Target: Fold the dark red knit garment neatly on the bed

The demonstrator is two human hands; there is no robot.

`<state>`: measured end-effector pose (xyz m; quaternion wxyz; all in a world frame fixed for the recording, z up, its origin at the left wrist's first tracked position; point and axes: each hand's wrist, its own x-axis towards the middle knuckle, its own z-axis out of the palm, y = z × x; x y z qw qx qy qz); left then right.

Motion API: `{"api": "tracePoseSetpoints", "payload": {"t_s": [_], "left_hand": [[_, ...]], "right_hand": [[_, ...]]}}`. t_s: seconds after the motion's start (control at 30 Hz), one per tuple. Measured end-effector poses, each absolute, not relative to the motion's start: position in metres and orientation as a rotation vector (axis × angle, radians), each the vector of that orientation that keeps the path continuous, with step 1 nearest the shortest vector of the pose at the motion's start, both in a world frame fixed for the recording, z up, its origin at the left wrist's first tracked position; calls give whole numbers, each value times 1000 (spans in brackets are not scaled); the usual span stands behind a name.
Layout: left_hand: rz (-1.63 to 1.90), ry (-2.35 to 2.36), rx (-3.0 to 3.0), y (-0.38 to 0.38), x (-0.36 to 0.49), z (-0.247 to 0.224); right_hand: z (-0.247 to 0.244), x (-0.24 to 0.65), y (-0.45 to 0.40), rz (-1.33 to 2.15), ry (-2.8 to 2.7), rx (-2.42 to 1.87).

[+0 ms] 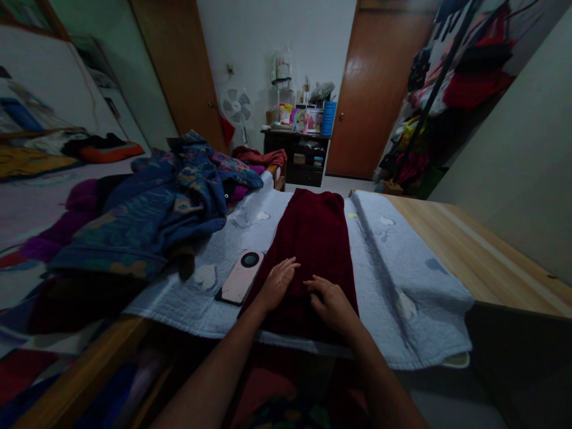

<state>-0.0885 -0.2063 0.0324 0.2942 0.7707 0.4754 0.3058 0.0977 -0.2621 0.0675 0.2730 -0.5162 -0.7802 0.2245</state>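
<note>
A dark red garment [318,232], folded into a long narrow shape, lies flat on a pale blue quilted cloth [379,250]. My left hand [279,281] rests on the left part of the garment with its fingers stretched out. On the right part lies my right hand [328,298], palm down, its fingers apart and slightly bent. Neither hand grips the fabric. Close to my left hand, a pink phone [241,277] with a round black camera ring sits face down beside the garment's left edge.
To the left is a heap of clothes with a blue floral garment [179,196] on top. A wooden board [447,244] borders the cloth on the right. Further back stand a fan [236,106], a dark shelf [306,158] and a brown door [369,89]. Clothes hang at the right [476,83].
</note>
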Motion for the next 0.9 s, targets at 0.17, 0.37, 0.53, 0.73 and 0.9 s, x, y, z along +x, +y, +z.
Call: {"api": "tracePoseSetpoints", "payload": {"t_s": [0.17, 0.37, 0.53, 0.73, 0.9], "left_hand": [[908, 1222, 1985, -207, -90, 32], [918, 1221, 1923, -208, -90, 34], [1011, 1169, 1902, -208, -89, 33], [1028, 1180, 1890, -210, -89, 34], [997, 1168, 1941, -212, -88, 38]], "right_hand": [[61, 99, -263, 575, -2122, -1386], [54, 103, -268, 585, -2263, -1416], [54, 106, -265, 582, -2237, -1397], [62, 104, -263, 540, -2181, -1411], [68, 115, -263, 610, -2153, -1320]]}}
